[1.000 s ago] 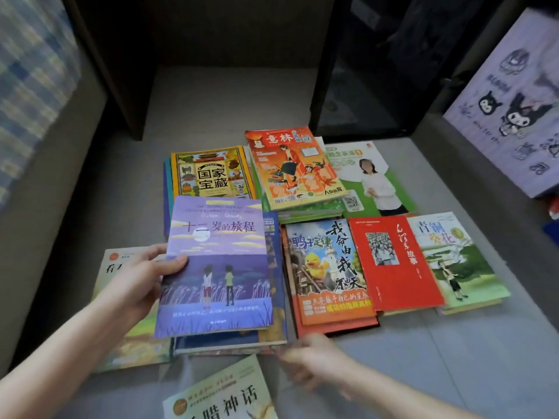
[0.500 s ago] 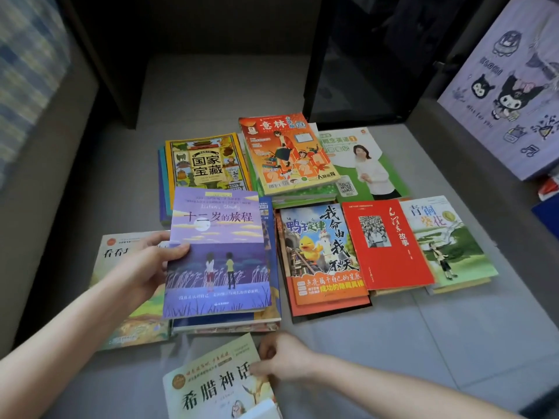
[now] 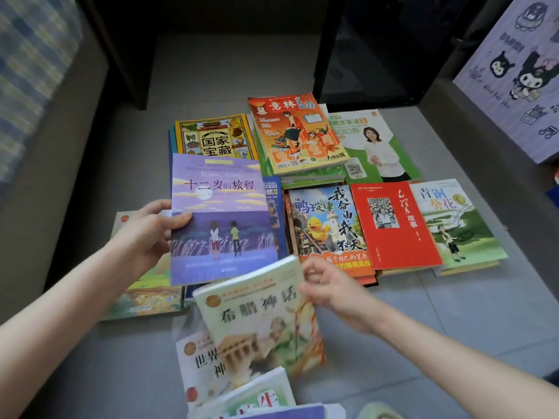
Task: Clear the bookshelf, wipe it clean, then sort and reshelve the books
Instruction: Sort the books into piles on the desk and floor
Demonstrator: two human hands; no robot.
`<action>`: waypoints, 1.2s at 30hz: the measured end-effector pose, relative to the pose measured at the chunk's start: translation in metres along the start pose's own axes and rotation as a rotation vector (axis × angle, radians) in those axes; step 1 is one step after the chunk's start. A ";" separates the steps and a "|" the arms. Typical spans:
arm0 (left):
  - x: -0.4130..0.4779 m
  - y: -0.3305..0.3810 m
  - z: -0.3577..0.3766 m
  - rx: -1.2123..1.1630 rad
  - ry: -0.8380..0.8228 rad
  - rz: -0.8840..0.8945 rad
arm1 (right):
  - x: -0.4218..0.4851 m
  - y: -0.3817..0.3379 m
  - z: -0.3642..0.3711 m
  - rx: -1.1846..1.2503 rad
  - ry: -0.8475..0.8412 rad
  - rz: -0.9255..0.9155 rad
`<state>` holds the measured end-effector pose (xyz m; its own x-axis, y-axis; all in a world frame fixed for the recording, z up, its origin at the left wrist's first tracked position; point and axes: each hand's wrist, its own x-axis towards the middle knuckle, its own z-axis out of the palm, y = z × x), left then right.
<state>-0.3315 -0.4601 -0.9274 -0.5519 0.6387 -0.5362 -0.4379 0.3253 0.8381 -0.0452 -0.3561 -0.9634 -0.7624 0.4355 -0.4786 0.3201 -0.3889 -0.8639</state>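
Floor (image 3: 453, 313): grey tiles that carried every book; a tile joint ran across the near right part.
Room: a dark shelf unit (image 3: 378, 46) stood at the far right, with a pale recess between it and a dark upright post (image 3: 121, 55) on the far left.
Right wall: a lilac poster (image 3: 520, 71) with cartoon figures leaned there.
Left side: blue checked fabric (image 3: 30, 71) hung above a grey ledge.
Far row: a yellow book (image 3: 214, 137), an orange magazine (image 3: 296, 131) lying on a stack, and a green workbook (image 3: 381, 146).
Middle row: a duck book (image 3: 326, 225), a red book (image 3: 393, 225) and a pale green book (image 3: 453, 219), side by side and overlapping at their edges.
Left hand (image 3: 145, 234): gripped the purple book (image 3: 220, 219) by its left edge, thumb on the cover, other fingers behind, above a landscape book (image 3: 145, 291) lying near the left ledge.
Right hand (image 3: 329, 288): pinched the right edge of the cream book (image 3: 260, 313); fingers curled and blurred.
Cream book: tilted, over a white book (image 3: 202, 364) at the near edge.
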 end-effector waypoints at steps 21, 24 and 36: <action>0.001 0.010 0.162 0.361 -0.293 -0.147 | 0.009 -0.064 -0.177 0.468 0.755 -0.016; 0.007 -0.002 0.184 0.332 -0.318 -0.207 | 0.002 -0.067 -0.188 0.528 0.780 -0.020; 0.015 -0.029 0.210 0.586 -0.049 -0.201 | 0.002 -0.060 -0.186 0.557 0.759 -0.018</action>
<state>-0.1779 -0.3138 -0.9388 -0.4598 0.5520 -0.6957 -0.0594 0.7625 0.6442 0.0387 -0.1805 -0.9422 -0.1313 0.7814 -0.6100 -0.1522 -0.6239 -0.7665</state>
